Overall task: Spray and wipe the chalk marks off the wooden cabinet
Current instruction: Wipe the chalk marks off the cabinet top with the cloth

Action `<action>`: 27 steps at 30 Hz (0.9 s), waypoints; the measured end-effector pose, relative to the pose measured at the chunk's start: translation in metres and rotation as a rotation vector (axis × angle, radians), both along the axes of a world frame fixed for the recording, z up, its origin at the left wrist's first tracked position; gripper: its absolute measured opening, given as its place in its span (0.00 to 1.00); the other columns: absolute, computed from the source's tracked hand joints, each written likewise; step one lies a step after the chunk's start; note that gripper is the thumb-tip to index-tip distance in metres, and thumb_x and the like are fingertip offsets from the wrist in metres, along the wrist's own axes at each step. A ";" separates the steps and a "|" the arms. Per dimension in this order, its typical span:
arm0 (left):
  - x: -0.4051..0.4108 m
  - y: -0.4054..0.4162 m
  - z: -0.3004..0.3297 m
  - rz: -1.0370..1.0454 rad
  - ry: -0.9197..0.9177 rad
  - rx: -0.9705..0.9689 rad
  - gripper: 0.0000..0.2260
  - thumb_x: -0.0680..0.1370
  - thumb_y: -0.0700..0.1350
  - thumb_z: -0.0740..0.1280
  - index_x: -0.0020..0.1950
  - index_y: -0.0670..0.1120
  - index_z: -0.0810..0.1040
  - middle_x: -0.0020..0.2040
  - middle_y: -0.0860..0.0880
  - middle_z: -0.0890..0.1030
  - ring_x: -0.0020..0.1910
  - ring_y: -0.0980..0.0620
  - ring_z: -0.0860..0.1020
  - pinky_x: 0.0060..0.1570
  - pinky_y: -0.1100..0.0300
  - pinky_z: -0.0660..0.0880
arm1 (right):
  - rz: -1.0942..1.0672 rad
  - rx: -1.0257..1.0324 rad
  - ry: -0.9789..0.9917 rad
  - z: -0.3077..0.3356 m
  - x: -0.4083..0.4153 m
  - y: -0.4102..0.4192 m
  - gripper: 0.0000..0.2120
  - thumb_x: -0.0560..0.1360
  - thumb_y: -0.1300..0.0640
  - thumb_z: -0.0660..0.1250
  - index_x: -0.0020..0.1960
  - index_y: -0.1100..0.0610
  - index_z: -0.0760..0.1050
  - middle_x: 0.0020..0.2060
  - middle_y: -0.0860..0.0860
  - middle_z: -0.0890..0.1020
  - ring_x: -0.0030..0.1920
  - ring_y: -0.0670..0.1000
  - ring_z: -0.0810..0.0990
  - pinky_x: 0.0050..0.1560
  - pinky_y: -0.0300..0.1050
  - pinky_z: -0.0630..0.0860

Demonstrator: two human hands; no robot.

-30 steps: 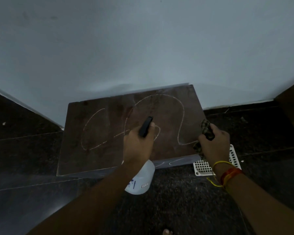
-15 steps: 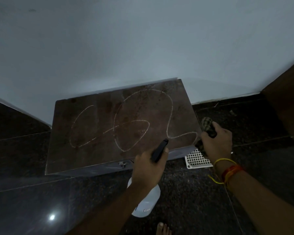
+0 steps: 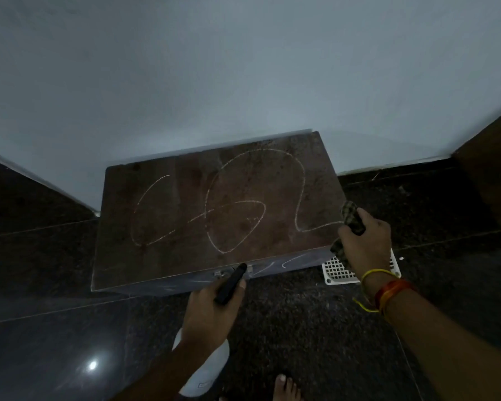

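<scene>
Head view, dim light; I log what I see from the remote station. My left hand (image 3: 211, 311) is wrapped tight around a spray bottle (image 3: 206, 369), fingers closed on its neck; the black nozzle (image 3: 231, 283) juts forward out of the fist and its tip lies just over the near edge of the wooden cabinet (image 3: 185, 256); the pale bottle body hangs below the wrist, toward me. My right hand (image 3: 365, 241) is clenched on a checked cloth (image 3: 352, 217); one end of the cloth sticks out above the knuckles, the other bunches under the palm; the fist sits at the cabinet's near right corner, whether it touches the wood I cannot tell. Chalk marks (image 3: 229, 209) lie ahead of both fists on the cabinet top: looping lines, one open curve far left of the nozzle, a closed oval straight beyond it, a tall arch whose tail runs to the cloth; a few short strokes show on the front face just right of the nozzle. Threads (image 3: 388, 290), yellow and red-orange, circle the right wrist; a white grate (image 3: 337, 270) lies on the dark floor (image 3: 301, 328) under that hand; bare toes (image 3: 285, 386) show behind the bottle; grey wall (image 3: 243, 82) stands behind the cabinet.
</scene>
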State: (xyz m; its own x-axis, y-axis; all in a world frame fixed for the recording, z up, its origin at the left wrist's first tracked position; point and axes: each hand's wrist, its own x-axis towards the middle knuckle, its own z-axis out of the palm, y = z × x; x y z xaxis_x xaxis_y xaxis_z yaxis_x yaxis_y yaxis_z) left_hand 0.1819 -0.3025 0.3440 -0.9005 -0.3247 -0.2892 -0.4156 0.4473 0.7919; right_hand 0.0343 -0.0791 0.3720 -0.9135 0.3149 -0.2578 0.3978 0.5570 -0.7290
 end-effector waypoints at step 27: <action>0.059 -0.147 0.023 0.669 -0.016 0.129 0.14 0.79 0.52 0.65 0.39 0.44 0.77 0.29 0.47 0.74 0.27 0.52 0.73 0.26 0.60 0.69 | 0.378 -0.031 0.046 0.005 0.034 -0.207 0.26 0.75 0.61 0.65 0.72 0.58 0.65 0.64 0.56 0.66 0.58 0.55 0.72 0.53 0.35 0.64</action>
State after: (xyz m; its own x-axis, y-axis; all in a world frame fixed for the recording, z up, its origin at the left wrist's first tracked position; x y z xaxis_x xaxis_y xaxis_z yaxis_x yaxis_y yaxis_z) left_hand 0.2410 -0.4499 0.3670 -0.5134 -0.7720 -0.3747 -0.5821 -0.0075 0.8131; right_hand 0.0681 -0.2859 0.3767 -0.9746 -0.0536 -0.2175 0.1347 0.6355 -0.7602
